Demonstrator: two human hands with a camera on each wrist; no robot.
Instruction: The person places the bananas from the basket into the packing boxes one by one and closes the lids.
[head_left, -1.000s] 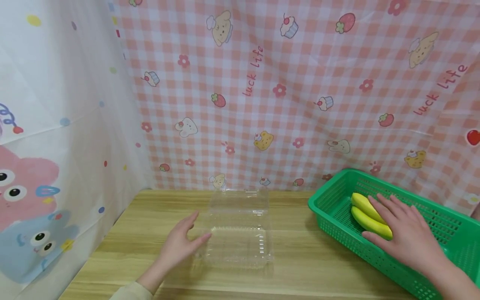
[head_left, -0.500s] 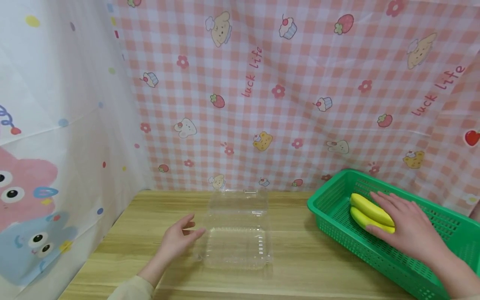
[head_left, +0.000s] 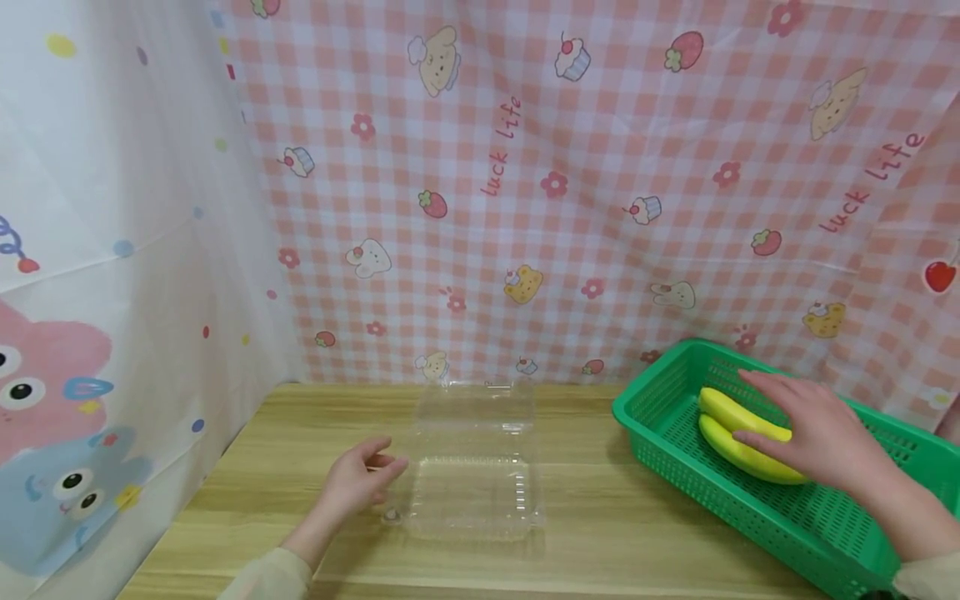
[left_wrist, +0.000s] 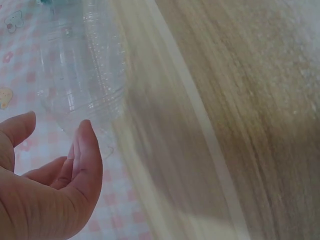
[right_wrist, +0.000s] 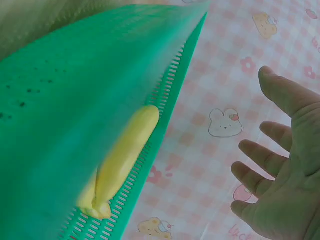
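Observation:
Two joined yellow bananas [head_left: 738,442] lie in the green basket [head_left: 652,446] on the right. Above them hovers my right hand [head_left: 828,433]; the right wrist view shows its fingers spread, apart from the bananas [right_wrist: 125,155], with nothing held. A clear plastic clamshell box [head_left: 472,496] stands on the table with its lid raised toward the back. Just left of that box is my left hand [head_left: 360,475], fingers loosely bent and holding nothing. In the left wrist view a small gap seems to part the fingertips from the clear box [left_wrist: 75,65].
The wood-grain table [head_left: 585,533] ends at the back against a pink checked cloth [head_left: 487,250] with printed figures. A white printed cloth [head_left: 150,333] hangs along the left side. The basket's raised walls surround the bananas.
My right hand has lifted and drawn back to the right, uncovering more of the bananas. My left hand has moved slightly left, away from the box. The head view has shifted a little.

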